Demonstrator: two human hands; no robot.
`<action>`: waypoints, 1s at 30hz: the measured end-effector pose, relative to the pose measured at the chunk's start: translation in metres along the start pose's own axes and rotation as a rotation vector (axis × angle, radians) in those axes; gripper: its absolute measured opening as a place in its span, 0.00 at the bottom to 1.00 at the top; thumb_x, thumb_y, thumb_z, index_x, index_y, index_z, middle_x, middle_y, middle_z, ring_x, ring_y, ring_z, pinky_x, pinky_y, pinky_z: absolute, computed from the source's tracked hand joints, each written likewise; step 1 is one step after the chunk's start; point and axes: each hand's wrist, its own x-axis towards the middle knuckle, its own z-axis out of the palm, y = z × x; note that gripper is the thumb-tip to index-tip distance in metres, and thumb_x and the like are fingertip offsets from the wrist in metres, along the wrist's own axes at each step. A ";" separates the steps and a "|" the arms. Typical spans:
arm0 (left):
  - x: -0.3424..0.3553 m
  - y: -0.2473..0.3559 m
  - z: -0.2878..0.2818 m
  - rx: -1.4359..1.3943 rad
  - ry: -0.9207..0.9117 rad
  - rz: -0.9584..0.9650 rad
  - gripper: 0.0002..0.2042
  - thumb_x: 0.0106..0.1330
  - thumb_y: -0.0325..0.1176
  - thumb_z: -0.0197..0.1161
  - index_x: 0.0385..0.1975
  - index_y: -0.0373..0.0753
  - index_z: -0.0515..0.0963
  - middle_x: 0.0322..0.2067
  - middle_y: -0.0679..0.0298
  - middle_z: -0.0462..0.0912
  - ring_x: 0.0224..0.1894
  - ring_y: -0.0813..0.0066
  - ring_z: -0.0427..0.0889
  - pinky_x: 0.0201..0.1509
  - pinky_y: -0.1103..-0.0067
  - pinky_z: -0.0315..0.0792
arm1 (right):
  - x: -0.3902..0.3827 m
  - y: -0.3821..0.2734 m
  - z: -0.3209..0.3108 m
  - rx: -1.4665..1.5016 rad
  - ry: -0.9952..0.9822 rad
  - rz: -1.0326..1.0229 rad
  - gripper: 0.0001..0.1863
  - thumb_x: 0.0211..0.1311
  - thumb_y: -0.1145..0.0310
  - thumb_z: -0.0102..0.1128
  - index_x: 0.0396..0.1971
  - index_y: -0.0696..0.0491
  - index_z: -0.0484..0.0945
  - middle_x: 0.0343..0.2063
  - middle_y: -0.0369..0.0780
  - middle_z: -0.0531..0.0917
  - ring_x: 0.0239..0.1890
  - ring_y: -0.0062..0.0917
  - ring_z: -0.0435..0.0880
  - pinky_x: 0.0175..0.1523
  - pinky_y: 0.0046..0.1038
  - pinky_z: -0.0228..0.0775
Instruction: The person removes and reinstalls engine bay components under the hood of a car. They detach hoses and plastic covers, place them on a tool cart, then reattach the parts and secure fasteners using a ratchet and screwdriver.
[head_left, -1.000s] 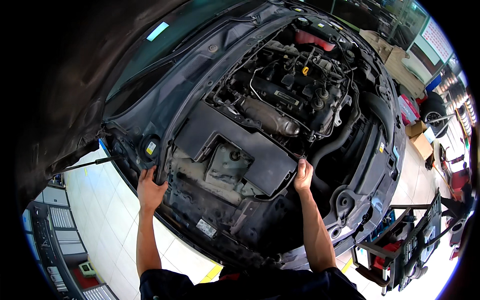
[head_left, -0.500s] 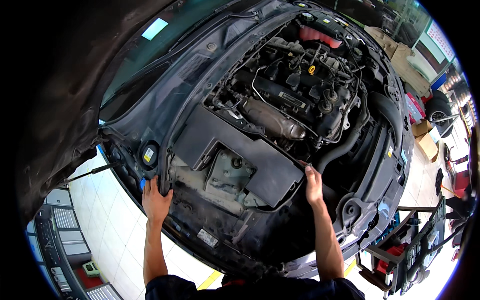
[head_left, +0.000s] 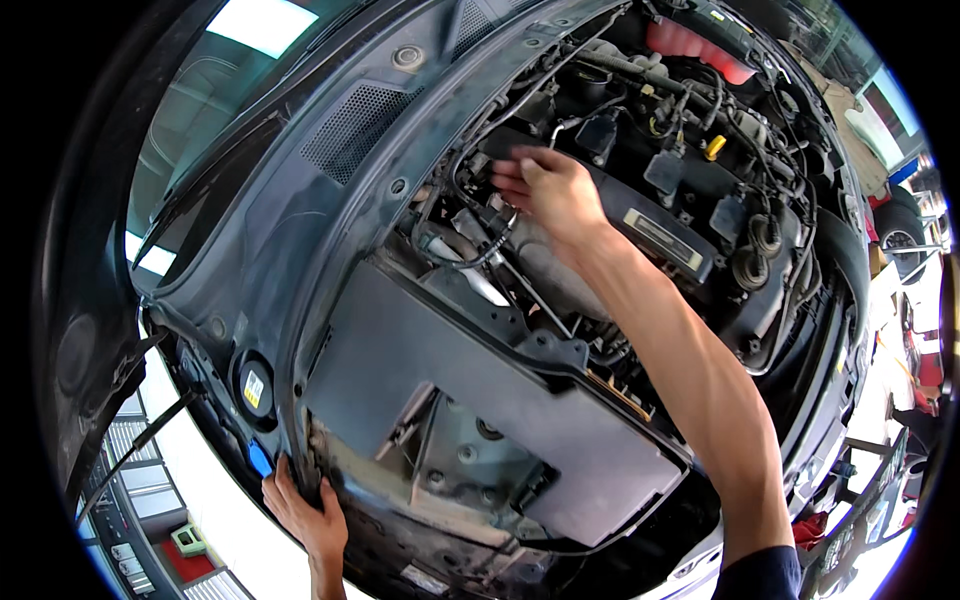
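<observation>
My left hand (head_left: pixel 310 515) rests on the inner fender edge at the lower left, its fingers spread, beside a blue cap (head_left: pixel 260 458). Over the back of the engine hovers my right hand (head_left: pixel 555 200), slightly blurred, fingers loosely stretched toward the left, with nothing visible in them. Below it are a wiring harness (head_left: pixel 490 250) and a metal heat shield (head_left: pixel 545 262), partly covered by my wrist. Whether the fingertips touch the hoses there, I cannot tell. A large black plastic cover (head_left: pixel 400 325) with a cut-out lies in the bay between my two arms.
The engine cover (head_left: pixel 655 235) and a yellow dipstick handle (head_left: pixel 715 148) are right of my hand. A reservoir with red fluid (head_left: pixel 690 48) sits at the far right. The raised hood and its prop rod (head_left: pixel 150 430) stand at the left. A tool cart (head_left: pixel 860 490) is at the right.
My right hand has left the front corner of the black cover and moved up and left over the engine. My left hand stays at the fender edge. The view has come closer.
</observation>
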 end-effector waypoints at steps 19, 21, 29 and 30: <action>0.026 0.001 0.048 0.002 -0.032 -0.029 0.31 0.65 0.37 0.60 0.66 0.27 0.65 0.49 0.47 0.68 0.51 0.50 0.69 0.56 0.60 0.64 | 0.142 0.052 0.055 0.423 0.193 -0.119 0.11 0.78 0.67 0.53 0.47 0.60 0.77 0.32 0.39 0.85 0.29 0.23 0.85 0.31 0.25 0.78; 0.028 0.003 0.045 0.003 -0.029 -0.033 0.31 0.64 0.37 0.60 0.66 0.27 0.65 0.49 0.47 0.68 0.51 0.49 0.69 0.56 0.60 0.64 | 0.142 0.049 0.054 0.440 0.176 -0.125 0.10 0.78 0.68 0.52 0.47 0.60 0.76 0.32 0.39 0.84 0.29 0.24 0.84 0.32 0.26 0.79; 0.033 0.006 0.032 0.009 -0.008 -0.050 0.33 0.61 0.37 0.60 0.65 0.27 0.65 0.48 0.47 0.67 0.50 0.51 0.68 0.56 0.61 0.64 | 0.137 0.040 0.057 0.399 0.146 -0.072 0.12 0.80 0.64 0.48 0.50 0.56 0.75 0.33 0.38 0.86 0.28 0.23 0.84 0.31 0.27 0.77; 0.033 0.004 0.032 -0.002 -0.006 -0.037 0.33 0.61 0.37 0.60 0.65 0.27 0.65 0.48 0.47 0.67 0.50 0.51 0.68 0.56 0.62 0.64 | 0.136 0.038 0.058 0.407 0.150 -0.053 0.12 0.80 0.64 0.48 0.50 0.55 0.75 0.33 0.38 0.86 0.28 0.23 0.84 0.30 0.27 0.77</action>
